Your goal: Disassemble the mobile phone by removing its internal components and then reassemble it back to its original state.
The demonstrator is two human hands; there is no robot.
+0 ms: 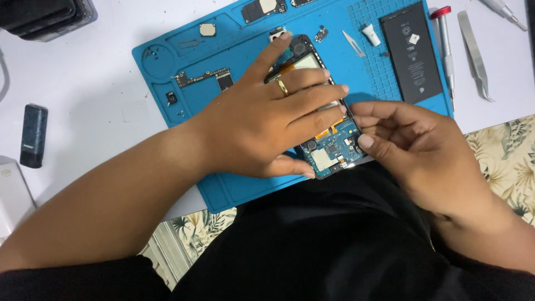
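Disassembly is looking well advanced. Nearest us, we are pressing our left hand [267, 120] flat, fingers spread, over one opened phone [326, 142] lying on the near edge of the blue mat [167, 72], its back off and its lower circuit board bare. Our right hand [407, 139] is curling beside it, thumb and fingertips pinching at the phone's right edge; what they grip we cannot tell. Farther off, one black battery [412, 53] is already lying out on the mat, with one long board [203, 77] and several small parts. Beyond, on the white tabletop [83, 106], we are counting one red-capped screwdriver [446, 47] and one pair of tweezers [473, 53].
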